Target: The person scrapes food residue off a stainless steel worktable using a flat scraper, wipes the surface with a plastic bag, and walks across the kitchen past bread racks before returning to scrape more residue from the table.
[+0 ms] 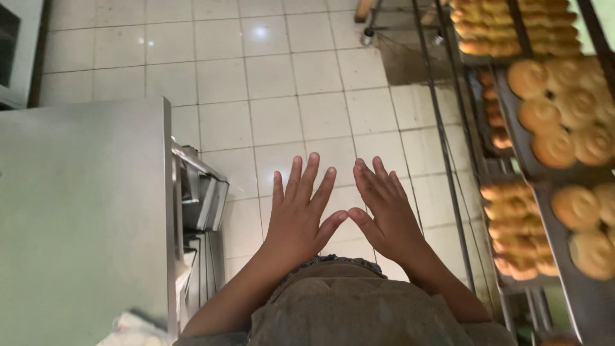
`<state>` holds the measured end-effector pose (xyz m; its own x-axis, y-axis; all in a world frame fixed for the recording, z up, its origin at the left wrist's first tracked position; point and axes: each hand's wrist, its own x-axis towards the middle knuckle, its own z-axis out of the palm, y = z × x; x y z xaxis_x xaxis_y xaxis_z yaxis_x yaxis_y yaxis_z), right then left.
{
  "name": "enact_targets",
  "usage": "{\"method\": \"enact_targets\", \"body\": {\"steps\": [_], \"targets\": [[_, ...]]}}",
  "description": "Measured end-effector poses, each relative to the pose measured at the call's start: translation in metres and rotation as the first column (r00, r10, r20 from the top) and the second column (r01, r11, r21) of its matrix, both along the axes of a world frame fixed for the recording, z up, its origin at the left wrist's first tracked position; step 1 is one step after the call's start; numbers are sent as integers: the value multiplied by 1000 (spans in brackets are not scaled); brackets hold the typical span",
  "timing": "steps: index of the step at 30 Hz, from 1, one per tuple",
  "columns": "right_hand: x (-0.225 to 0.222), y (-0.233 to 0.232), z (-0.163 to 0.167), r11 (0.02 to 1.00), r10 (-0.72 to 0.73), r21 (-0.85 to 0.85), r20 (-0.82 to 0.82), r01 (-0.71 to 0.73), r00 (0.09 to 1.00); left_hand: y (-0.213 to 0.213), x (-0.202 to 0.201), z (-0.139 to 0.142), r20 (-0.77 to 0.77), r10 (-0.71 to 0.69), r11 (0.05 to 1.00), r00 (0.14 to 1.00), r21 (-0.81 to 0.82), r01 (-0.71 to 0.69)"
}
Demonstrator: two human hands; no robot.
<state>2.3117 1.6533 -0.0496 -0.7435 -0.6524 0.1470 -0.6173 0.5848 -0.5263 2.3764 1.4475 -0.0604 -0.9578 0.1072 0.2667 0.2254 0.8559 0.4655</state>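
Observation:
My left hand (300, 214) and my right hand (384, 208) are held out flat in front of me, backs up, fingers spread, thumbs almost touching at the tips. Both are empty and hover over the white tiled floor (275, 83). A steel table (83, 211) lies to the left of my left hand. To the right of my right hand stands a metal rack (448, 160) with trays of baked buns (554, 122).
Stacked metal trays (204, 198) sit on a shelf at the table's right side. Long rolls (516, 224) fill the rack's lower trays and its top tray (512, 25). A cabinet edge (16, 51) shows at the top left. My brown apron (346, 307) fills the bottom.

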Motion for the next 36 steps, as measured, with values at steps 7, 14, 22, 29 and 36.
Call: {"method": "enact_targets", "body": {"steps": [7, 14, 22, 29, 36], "targets": [[-179, -104, -23, 997, 80, 22, -26, -80, 996, -96, -158, -25, -15, 120, 993, 993, -12, -121], [-354, -212, -7, 991, 130, -24, -49, -131, 990, -201, -339, 0, -52, 95, 994, 994, -45, -97], [-575, -325, -50, 984, 161, -70, -18, -162, 987, -315, -548, -32, -29, 192, 979, 981, -59, -194], [-785, -465, -20, 940, 339, -29, -38, -340, 940, -434, -725, -10, -40, 299, 949, 953, -87, -302], [-932, -627, -25, 845, 530, -8, -120, -534, 840, -582, -844, -18, 53, 503, 864, 863, -61, -500]]}}
